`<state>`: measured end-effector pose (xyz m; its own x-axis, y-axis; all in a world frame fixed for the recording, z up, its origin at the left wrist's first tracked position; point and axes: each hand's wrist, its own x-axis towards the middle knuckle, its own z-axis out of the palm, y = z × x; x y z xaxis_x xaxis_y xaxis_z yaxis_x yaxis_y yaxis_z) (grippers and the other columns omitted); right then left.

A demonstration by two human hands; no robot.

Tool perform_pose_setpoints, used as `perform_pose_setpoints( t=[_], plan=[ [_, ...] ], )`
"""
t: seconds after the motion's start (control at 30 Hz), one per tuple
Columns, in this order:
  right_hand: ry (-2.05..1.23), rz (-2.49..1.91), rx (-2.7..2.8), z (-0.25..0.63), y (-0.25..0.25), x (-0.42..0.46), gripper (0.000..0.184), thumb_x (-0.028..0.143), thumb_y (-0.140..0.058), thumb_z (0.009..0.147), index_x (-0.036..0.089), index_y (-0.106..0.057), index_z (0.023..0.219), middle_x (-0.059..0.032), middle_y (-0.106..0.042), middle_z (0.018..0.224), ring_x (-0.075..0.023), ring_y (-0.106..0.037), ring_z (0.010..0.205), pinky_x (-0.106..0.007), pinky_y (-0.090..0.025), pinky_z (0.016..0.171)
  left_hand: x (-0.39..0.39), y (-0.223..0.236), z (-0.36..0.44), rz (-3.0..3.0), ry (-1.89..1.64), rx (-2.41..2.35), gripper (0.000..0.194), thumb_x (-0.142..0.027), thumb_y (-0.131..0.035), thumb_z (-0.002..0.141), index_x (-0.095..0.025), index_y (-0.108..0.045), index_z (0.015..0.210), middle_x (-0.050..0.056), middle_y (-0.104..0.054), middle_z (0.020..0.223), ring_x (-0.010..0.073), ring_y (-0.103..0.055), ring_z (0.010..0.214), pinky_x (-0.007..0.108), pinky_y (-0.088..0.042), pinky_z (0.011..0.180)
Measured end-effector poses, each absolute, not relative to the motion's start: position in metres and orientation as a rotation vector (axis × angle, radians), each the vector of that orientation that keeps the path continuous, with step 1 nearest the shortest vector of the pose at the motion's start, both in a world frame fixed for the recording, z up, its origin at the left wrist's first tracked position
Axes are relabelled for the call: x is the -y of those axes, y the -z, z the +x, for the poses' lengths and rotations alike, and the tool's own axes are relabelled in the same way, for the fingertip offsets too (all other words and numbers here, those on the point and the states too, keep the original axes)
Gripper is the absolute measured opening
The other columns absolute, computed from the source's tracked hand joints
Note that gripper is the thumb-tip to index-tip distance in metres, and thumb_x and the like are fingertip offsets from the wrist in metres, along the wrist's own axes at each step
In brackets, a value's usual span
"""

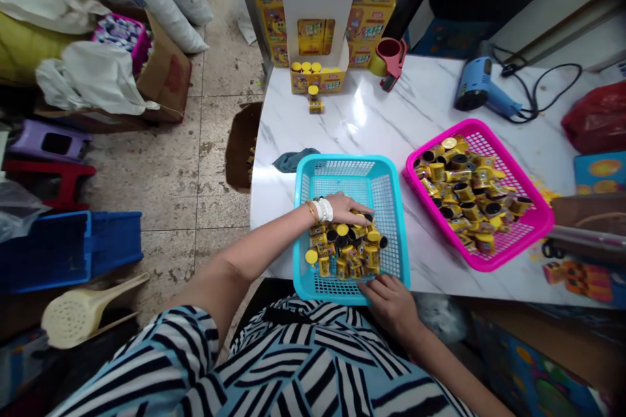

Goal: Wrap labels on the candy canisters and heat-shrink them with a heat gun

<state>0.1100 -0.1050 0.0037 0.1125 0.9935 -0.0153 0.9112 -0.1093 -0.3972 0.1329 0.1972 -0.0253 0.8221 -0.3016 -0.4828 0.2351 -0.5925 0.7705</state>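
In front of me on the table stands a turquoise plastic basket (402,234), with a heap of small yellow cups (342,251) in its near half. Some cups show black ends, others yellow lids. Wearing a white bracelet, my left hand (347,210) reaches in from the left and lies across the far side of the heap, fingers stretched out. Its fingertips touch the cups, and I see nothing gripped in them. My right hand (386,300) is at the basket's near right rim, fingers curled over it with the tips inside. The thumb is hidden.
To the right is a pink basket (479,264) full of similar cups. A display box (317,81) with yellow-lidded cups stands at the back, two cups before it. A red tape dispenser (395,62), blue heat gun (476,85) and dark cloth (293,160) lie around.
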Motion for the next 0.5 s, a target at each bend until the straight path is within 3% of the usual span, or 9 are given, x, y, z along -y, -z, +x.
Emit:
perform_pose_setpoints(
  t=[0.23,0.5],
  plan=[
    [-0.366,-2.145,1.814,0.128,-0.082,0.076,0.015,0.015,-0.058,0.086,0.021,-0.069,0.094,-0.0035,-0.064,0.075,-0.0216,-0.046,0.076,-0.036,-0.031,0.068,-0.222,-0.004,0.147,1.761,0.796,0.097,0.058,-0.058,-0.056,0.085,-0.031,-0.06,0.136,-0.004,-0.064,0.135,0.0235,-0.058,0.123,0.033,-0.041,0.107],
    [-0.329,-2.116,1.735,0.11,-0.092,0.078,0.016,0.013,-0.056,0.085,0.021,-0.069,0.089,-0.003,-0.062,0.072,-0.021,-0.045,0.073,-0.036,-0.029,0.067,-0.21,-0.009,0.129,1.811,0.762,0.197,0.049,-0.055,-0.055,0.088,-0.029,-0.065,0.129,-0.005,-0.061,0.139,0.0212,-0.054,0.129,0.03,-0.036,0.112]
  ],
)
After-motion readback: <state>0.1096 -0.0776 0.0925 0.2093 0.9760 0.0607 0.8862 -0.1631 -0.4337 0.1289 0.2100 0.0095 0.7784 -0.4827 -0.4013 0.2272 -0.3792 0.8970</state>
